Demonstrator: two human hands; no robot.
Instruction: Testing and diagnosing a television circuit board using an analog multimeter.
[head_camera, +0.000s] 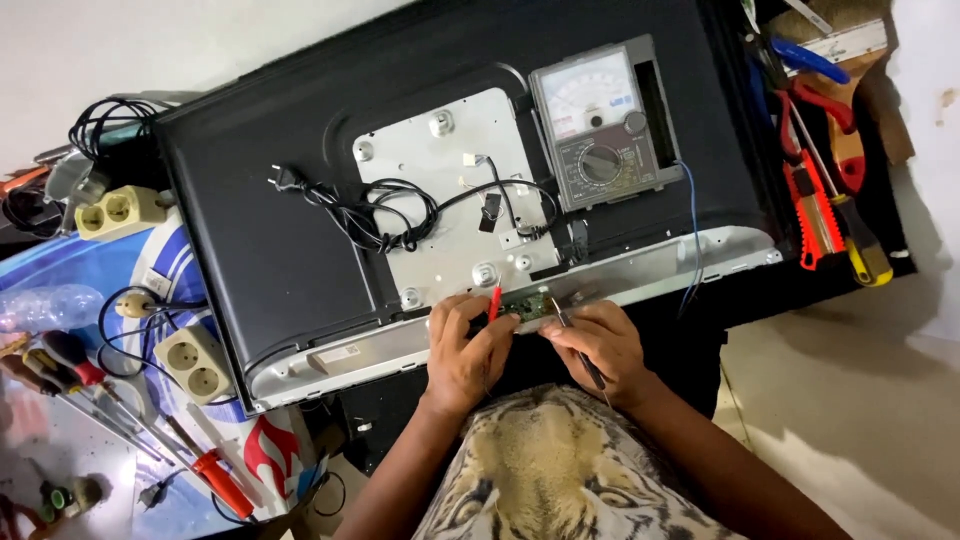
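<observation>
A flat television (280, 230) lies face down with its back panel toward me. My left hand (465, 350) grips a red meter probe (495, 300), its tip on a small green circuit board (528, 303) at the set's near edge. My right hand (600, 345) grips a black probe (575, 345) whose tip also rests on that board. An analogue multimeter (600, 125) lies on the television's back, above my hands. A blue lead (693, 240) hangs down from the meter's right side.
A black power cord (370, 215) coils on the silver plate (440, 190). Beige socket blocks (195, 362) and screwdrivers (215, 472) lie at the left. A red utility knife (812, 215), pliers (825, 100) and a yellow-handled screwdriver (865, 250) lie at the right.
</observation>
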